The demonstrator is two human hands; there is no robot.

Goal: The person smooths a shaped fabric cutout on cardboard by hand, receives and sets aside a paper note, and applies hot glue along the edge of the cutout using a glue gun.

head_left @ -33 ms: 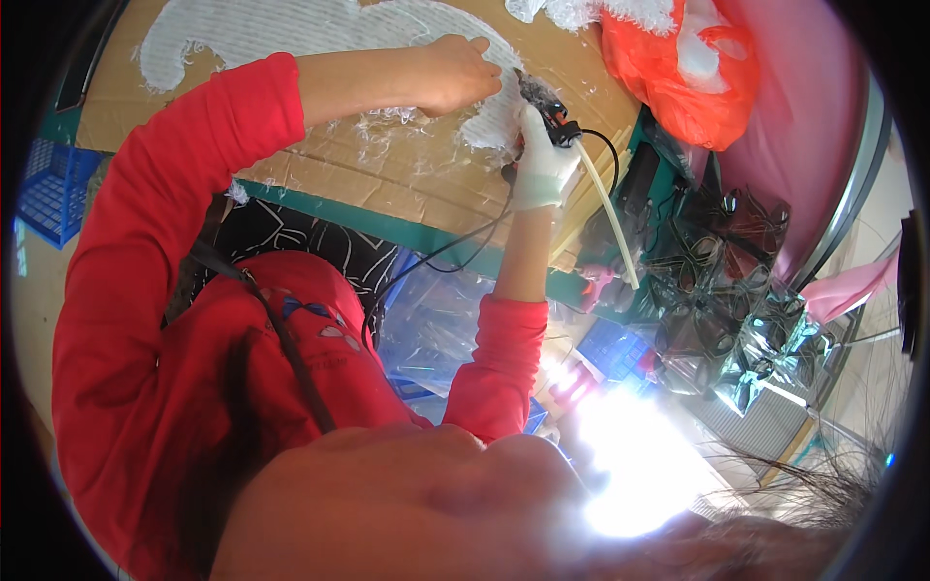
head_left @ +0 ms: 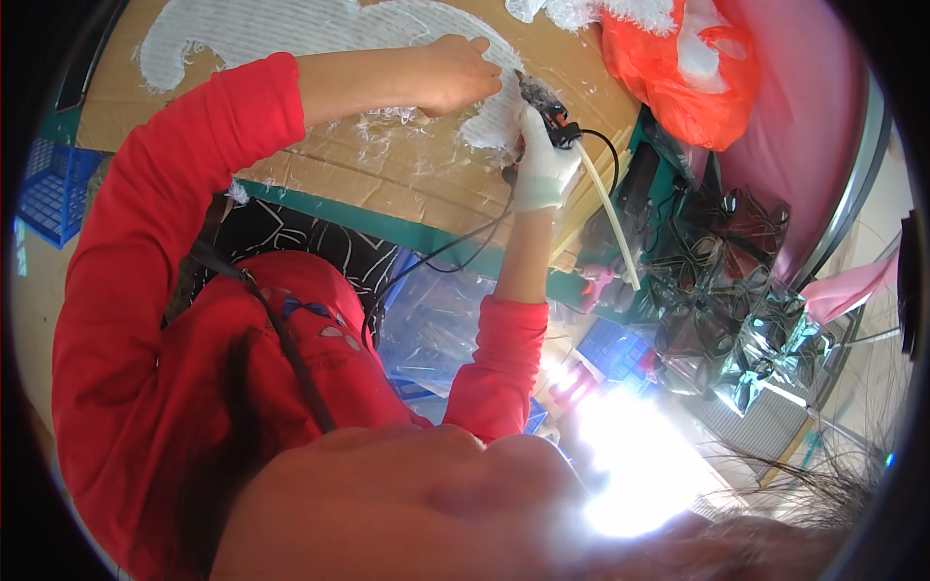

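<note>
A large curved white piece (head_left: 291,37) with a ribbed face and frayed, stringy edges lies flat on brown cardboard (head_left: 407,189). My left hand (head_left: 455,77) is bare and rests over the piece's right part. Its fingers are curled together, and whatever they pinch is hidden. My right hand (head_left: 545,160), in a white glove, grips a black hot glue gun (head_left: 554,118) with orange parts. The gun's nozzle end points up and left, close to the left fingertips and the piece's edge. From its rear sticks a long pale glue stick (head_left: 610,218).
An orange-red plastic bag (head_left: 678,82) with white fluffy material lies at the far right. Dark glossy flower-shaped pieces (head_left: 707,281) crowd the right side. The gun's black cord (head_left: 436,254) hangs across the table's green edge. A blue basket (head_left: 53,194) stands left.
</note>
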